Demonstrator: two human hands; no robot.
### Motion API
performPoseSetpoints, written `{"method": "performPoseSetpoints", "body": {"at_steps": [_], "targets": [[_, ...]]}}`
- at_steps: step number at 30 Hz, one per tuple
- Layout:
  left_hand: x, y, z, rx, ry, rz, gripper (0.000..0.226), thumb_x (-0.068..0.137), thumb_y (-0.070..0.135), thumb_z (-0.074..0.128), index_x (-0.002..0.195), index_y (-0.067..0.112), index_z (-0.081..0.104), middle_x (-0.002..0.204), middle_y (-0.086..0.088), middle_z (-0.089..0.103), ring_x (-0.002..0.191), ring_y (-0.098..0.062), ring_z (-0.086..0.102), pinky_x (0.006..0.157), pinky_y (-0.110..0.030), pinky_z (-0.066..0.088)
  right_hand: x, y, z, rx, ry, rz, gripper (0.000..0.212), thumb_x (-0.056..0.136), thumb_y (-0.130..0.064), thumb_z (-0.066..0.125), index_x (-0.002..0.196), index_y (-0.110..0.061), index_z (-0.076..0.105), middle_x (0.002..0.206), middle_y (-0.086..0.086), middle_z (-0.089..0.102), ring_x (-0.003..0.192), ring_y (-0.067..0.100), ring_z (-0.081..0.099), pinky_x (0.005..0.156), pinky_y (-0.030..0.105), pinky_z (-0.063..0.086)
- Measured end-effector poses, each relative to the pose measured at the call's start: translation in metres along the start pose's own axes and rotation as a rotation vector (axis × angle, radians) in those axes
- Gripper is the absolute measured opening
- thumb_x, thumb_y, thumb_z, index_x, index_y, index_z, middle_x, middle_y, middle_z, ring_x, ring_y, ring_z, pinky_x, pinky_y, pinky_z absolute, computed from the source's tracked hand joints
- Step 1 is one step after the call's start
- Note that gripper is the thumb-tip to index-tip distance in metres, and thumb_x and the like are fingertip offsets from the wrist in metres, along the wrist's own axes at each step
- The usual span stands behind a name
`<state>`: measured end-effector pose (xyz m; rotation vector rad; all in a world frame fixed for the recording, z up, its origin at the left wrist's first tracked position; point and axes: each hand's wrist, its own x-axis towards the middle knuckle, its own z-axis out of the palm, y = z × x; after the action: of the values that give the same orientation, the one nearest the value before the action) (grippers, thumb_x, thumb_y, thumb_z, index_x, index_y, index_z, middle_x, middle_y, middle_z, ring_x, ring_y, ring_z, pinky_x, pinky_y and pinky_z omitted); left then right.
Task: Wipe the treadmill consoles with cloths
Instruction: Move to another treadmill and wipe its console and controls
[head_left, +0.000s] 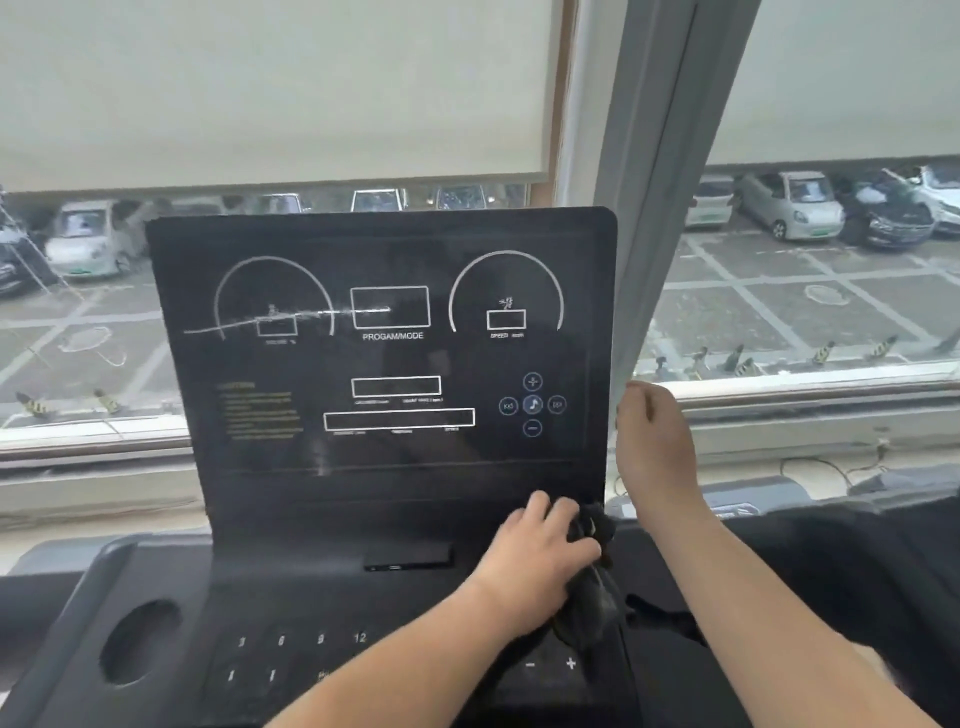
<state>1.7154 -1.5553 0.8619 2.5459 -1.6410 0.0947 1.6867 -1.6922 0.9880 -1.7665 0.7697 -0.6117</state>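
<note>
The treadmill console (384, 343) is seen upright ahead of both hands, its dark screen panel bounded by a rounded top right corner and a straight right edge. A dark cloth (589, 582) is pressed against the lower right part of the console, where the upright panel meets the sloped keypad deck (311, 613), just beside that right edge.

The left hand (540, 551) is laid palm down over the cloth, its fingers (537, 506) curled loosely around the bunched fabric, so the cloth is held under and to the right of them. The left forearm is stretched in from the bottom of the view, crossing over the deck at a slant.

The right hand (652, 441) is raised beyond the console's right edge, apart from the cloth, with its fingers (644, 400) closed into a loose fist; nothing can be made out inside it. Its knuckles are set close to the grey window post (654, 197), and whether they touch it cannot be told. The right forearm is angled up from the lower right.

To the left of the left fingers, the whole screen and most of the deck lie open. A round cup hole (140, 642) is sunk at the deck's far left. A white streak (291, 317) runs across the upper screen.
</note>
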Motion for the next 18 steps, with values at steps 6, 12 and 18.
{"method": "performPoseSetpoints", "body": {"at_steps": [6,12,18], "targets": [[-0.006,-0.038,-0.063,-0.064,0.285,-0.014,0.063,0.065,0.017,0.074,0.126,0.027,0.061,0.131,-0.013,0.054,0.105,-0.037,0.053,0.082,-0.044,0.055,-0.023,0.005,0.017,-0.037,0.012,-0.036,0.020,0.105,-0.029,0.047,0.101,-0.021,0.065,0.088,-0.002,0.067,0.086,0.014,0.062,0.068,0.025,0.042],[-0.011,-0.096,-0.100,-0.005,0.413,-0.247,0.054,0.068,0.014,0.075,0.119,0.029,0.068,0.126,-0.011,0.057,0.101,-0.037,0.052,0.075,-0.048,0.055,-0.044,-0.005,0.036,-0.036,0.010,-0.041,0.022,0.106,-0.026,0.046,0.100,-0.021,0.066,0.090,-0.003,0.066,0.086,0.008,0.060,0.066,0.019,0.038],[-0.061,-0.134,-0.094,0.060,0.428,-0.316,0.049,0.066,0.020,0.078,0.113,0.030,0.070,0.117,-0.009,0.058,0.095,-0.034,0.049,0.066,-0.042,0.053,-0.056,-0.010,0.062,-0.027,-0.116,-0.037,0.024,0.103,-0.022,0.049,0.091,-0.023,0.070,0.075,0.005,0.066,0.069,0.015,0.060,0.065,0.032,0.049]]}}
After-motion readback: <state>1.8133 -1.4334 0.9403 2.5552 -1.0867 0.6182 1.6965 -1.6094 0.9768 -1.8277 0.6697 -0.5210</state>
